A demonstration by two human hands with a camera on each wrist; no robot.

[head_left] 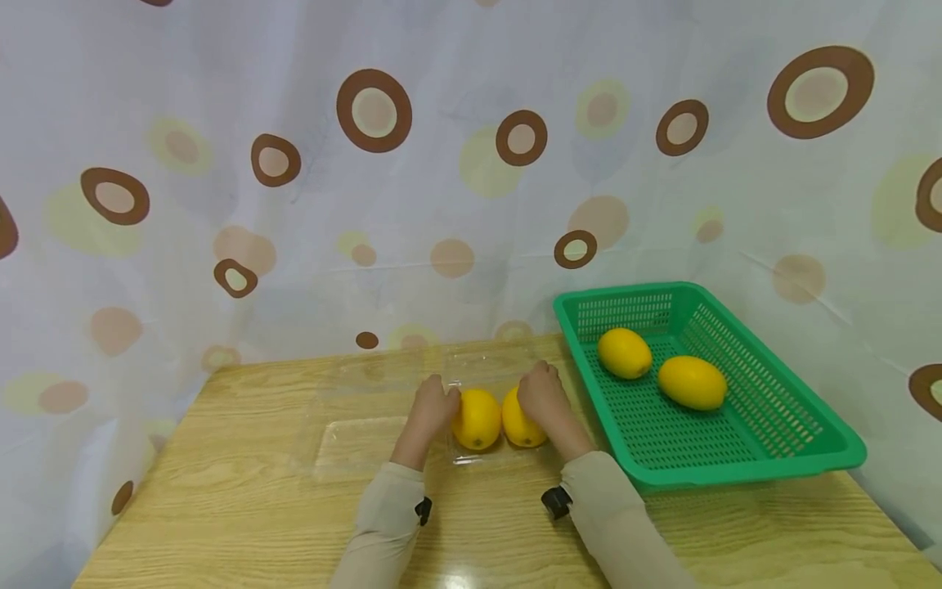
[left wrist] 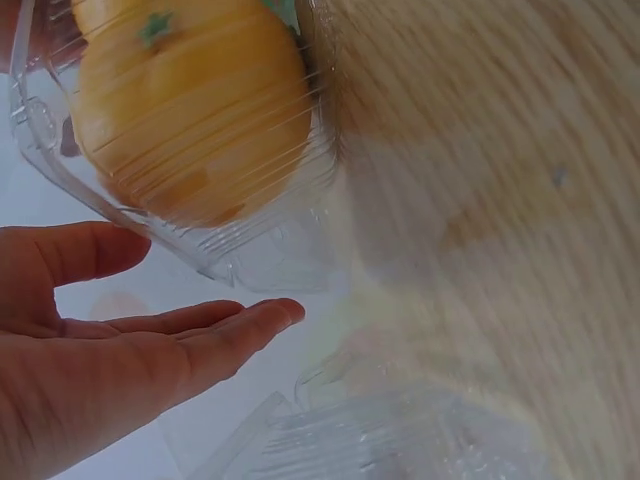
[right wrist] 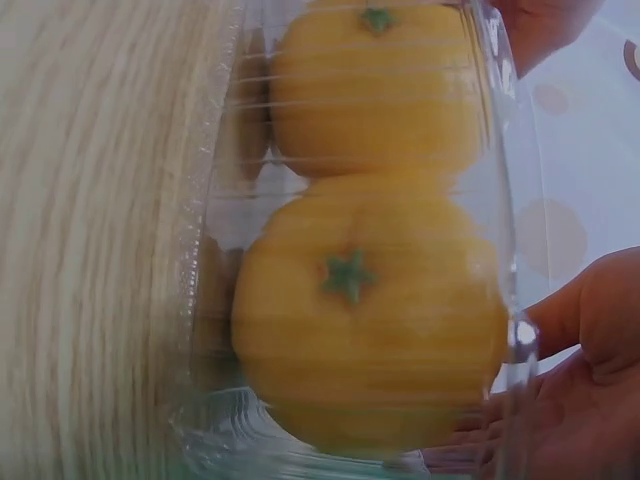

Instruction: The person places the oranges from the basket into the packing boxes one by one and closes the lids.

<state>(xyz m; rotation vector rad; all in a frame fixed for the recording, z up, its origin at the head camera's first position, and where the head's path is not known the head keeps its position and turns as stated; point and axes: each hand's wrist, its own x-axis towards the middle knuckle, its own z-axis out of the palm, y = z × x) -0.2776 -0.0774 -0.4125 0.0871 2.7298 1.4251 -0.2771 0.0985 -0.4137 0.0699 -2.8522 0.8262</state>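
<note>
While both of my hands sit close together on the wooden table (head_left: 243, 491), 2 yellow lemons lie side by side between them inside a clear plastic box (head_left: 412, 409). My left hand (head_left: 432, 409) rests against the outer side of the left lemon (head_left: 477, 419). From my left wrist its fingers (left wrist: 215, 335) look straight and relaxed, spread beside the box wall and gripping nothing. My right hand (head_left: 543, 397) is against the outer side of the right lemon (head_left: 522, 424). From my right wrist I see its palm and thumb (right wrist: 590, 300) just beside the box wall, loosely open, though I cannot tell whether they touch the plastic. The lemons touch each other, each showing a small green stem end. The open lid of the box lies flat on the table beyond my left hand. Off past my right hand stands a green basket (head_left: 773, 425) with 2 more lemons (head_left: 692, 382) in it, near each other.
</note>
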